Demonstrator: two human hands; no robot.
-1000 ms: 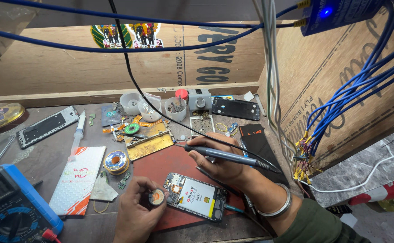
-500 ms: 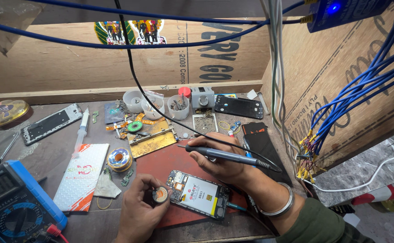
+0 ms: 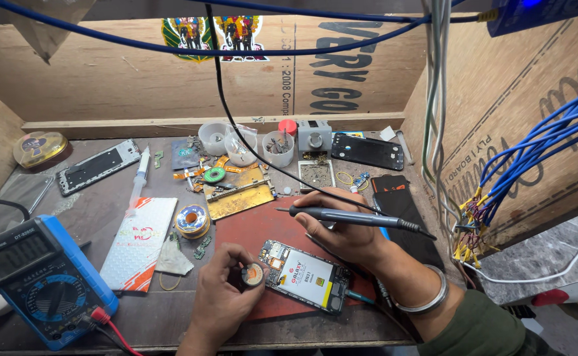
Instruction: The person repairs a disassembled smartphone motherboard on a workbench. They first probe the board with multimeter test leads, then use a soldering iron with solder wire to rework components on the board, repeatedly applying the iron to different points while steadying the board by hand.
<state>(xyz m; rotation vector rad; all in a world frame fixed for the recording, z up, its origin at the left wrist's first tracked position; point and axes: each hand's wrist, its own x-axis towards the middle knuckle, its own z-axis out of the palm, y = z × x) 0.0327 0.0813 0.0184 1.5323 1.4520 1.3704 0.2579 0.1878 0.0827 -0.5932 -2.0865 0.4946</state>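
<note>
Left hand (image 3: 219, 296): fingers curled round a small round tin (image 3: 252, 274), pinching it at the left end of the opened phone (image 3: 305, 277). Compared with a second ago the hand and tin sit in the same spot, touching the phone's edge; little real change, mostly a shift of the camera view.

Right hand (image 3: 341, 231): closed in a pen grip on the soldering iron (image 3: 351, 216), shaft near level, tip pointing left and raised clear of the phone. Tip has stayed off the board across the last second; judged a pause with the iron held ready, nothing being soldered at this instant. Wrist carries a metal bangle (image 3: 427, 300), forearm comes in from lower right.

Phone lies back-open on a red mat (image 3: 249, 227) at the front of the desk (image 3: 97, 204), between the two hands.

Around: solder spool (image 3: 192, 219) left of the mat, gold plate (image 3: 239, 196) behind it, white booklet (image 3: 140, 240), blue multimeter (image 3: 41, 277) at far left, small cups (image 3: 243, 146) along the back.
</note>
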